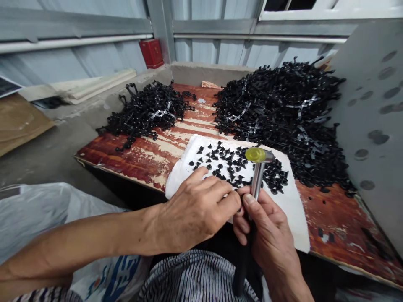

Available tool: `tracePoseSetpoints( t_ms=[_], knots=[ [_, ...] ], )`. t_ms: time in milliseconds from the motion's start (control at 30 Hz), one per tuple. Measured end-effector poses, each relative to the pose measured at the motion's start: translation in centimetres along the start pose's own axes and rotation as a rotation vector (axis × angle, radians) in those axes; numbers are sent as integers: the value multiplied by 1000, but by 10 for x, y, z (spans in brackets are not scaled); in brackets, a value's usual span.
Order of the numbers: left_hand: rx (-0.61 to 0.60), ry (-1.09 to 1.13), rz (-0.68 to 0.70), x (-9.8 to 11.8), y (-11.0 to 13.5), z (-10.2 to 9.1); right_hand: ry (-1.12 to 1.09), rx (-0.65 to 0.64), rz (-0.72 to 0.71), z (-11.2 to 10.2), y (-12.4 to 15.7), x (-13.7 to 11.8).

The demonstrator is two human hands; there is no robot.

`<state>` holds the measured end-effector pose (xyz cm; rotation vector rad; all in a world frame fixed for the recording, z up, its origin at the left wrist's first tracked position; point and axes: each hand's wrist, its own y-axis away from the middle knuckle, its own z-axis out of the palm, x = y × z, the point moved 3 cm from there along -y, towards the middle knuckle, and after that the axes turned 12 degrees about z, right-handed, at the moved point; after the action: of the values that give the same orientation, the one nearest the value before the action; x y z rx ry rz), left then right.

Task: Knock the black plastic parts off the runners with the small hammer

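In the head view my right hand (270,226) is closed around a small mallet (258,180) with a yellow plastic face, a shiny metal shaft and a black grip. The mallet stands nearly upright, head at the top. My left hand (204,203) has its fingers bent and pressed together, meeting the right fingertips beside the shaft. A speck of something dark shows between the two hands; its kind is hidden. Just beyond them, several small black disc-headed pieces (231,161) lie scattered over a white cloth (299,222).
Black jointed parts form a large heap (277,105) at the right and a smaller pile (151,109) at the left of the worn red board (132,161). A grey panel (374,117) bounds the right side. A white plastic bag (47,209) sits at lower left; a red box (151,53) stands behind.
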<state>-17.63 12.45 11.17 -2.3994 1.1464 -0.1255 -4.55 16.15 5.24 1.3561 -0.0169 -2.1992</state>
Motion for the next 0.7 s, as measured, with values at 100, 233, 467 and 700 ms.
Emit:
tracePoseSetpoints(
  t_ms=[100, 233, 467, 700],
  knots=[
    [59, 44, -44, -3, 9, 2, -43, -81, 65, 9, 2, 3],
    [64, 80, -93, -4, 24, 3, -102, -153, 148, 15, 3, 9],
    [132, 164, -212, 7, 43, 7, -168, -207, 271, 22, 7, 23],
    [-54, 860, -804, -23, 60, 22, -45, -125, 281, 7, 7, 33]
  ],
)
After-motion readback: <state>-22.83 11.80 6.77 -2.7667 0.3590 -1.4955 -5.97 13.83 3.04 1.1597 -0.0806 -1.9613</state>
